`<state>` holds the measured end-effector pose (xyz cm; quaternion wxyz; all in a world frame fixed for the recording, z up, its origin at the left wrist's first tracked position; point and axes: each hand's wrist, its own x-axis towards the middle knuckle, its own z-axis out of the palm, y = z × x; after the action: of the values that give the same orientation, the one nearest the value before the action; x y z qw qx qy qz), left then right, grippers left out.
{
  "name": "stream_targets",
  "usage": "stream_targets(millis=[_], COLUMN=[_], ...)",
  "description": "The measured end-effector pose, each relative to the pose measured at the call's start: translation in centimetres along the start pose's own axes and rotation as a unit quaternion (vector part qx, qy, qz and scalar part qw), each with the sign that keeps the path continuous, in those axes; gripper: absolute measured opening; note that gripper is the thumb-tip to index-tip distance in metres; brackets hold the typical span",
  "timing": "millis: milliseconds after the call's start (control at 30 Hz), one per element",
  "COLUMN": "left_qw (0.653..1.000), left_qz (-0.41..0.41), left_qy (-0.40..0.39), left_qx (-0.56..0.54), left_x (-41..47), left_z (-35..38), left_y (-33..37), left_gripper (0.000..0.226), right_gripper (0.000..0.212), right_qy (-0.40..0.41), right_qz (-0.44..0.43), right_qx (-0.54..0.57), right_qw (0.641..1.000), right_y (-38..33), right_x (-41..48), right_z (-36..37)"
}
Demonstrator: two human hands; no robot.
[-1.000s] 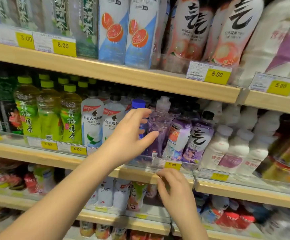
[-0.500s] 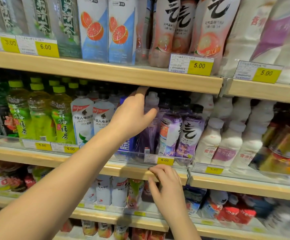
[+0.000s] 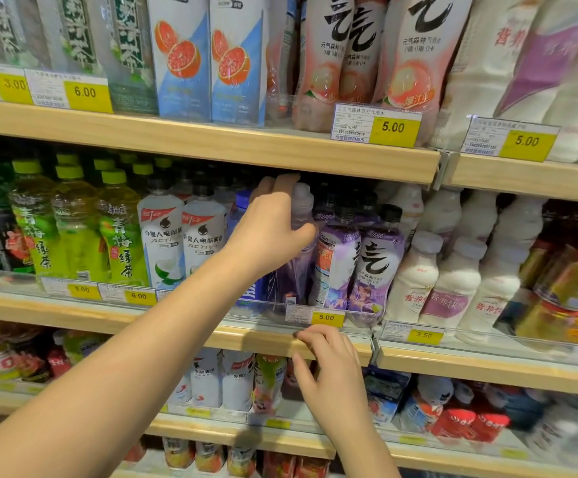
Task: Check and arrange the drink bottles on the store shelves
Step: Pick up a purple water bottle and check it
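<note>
A clear purple bottle (image 3: pixel 298 270) with a pale cap stands in the front row of the middle shelf (image 3: pixel 184 334). My left hand (image 3: pixel 268 229) grips its upper part, thumb in front and fingers reaching behind near the cap. To its right stand two purple-labelled bottles (image 3: pixel 373 267) with black caps. My right hand (image 3: pixel 329 370) rests on the wooden front edge of the middle shelf, fingertips curled on the rail just under a yellow 5.00 price tag (image 3: pixel 326 318). A blue bottle (image 3: pixel 246 294) is partly hidden behind my left wrist.
Green tea bottles (image 3: pixel 118 232) and white electrolyte bottles (image 3: pixel 180 236) fill the shelf to the left, white milky bottles (image 3: pixel 449 281) to the right. The upper shelf (image 3: pixel 280 153) hangs close above the caps. A clear plastic rail (image 3: pixel 487 339) fronts the row. More bottles stand on lower shelves.
My left hand has risen from the purple bottle's middle to its upper part near the cap. My right hand stays on the shelf edge. The view has moved closer.
</note>
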<state>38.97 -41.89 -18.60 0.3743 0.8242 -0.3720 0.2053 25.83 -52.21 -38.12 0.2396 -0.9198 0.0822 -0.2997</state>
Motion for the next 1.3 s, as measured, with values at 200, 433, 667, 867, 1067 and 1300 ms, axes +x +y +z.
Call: stream_targets(millis=[200,433,667,867,1067,1300], left_qw=[0.999,0.997,0.992,0.991,0.972,0.946], left_qz=[-0.031,-0.043,-0.048,-0.037,-0.018,-0.004], left_qy=[-0.003,-0.054,-0.084,-0.053,0.061,0.107], left_qx=[-0.024,-0.036,-0.081,-0.115,-0.228,-0.306], left_x=[-0.8,-1.7,-1.8,-2.6,-3.3,-4.3], left_z=[-0.4,-0.6,-1.3,-1.1,-2.0,-2.6], left_y=[-0.6,-0.2,-0.6,-0.7,0.5,1.6], left_gripper=[0.035,0.056,0.042,0.038,0.032,0.039], right_gripper=[0.027,0.025,0.028,0.026,0.027,0.033], right_qy=[0.004,0.006,-0.006,-0.009,-0.009,-0.017], right_qz=[0.000,0.004,0.000,-0.006,-0.008,-0.017], right_qx=[0.000,-0.005,-0.006,-0.006,-0.005,-0.002], right_qw=[1.000,1.000,1.000,1.000,1.000,1.000], right_y=[0.1,0.2,0.3,0.3,0.3,0.4], right_x=[0.0,0.0,0.0,0.0,0.0,0.0], right_z=[0.1,0.4,0.2,0.0,0.0,-0.2])
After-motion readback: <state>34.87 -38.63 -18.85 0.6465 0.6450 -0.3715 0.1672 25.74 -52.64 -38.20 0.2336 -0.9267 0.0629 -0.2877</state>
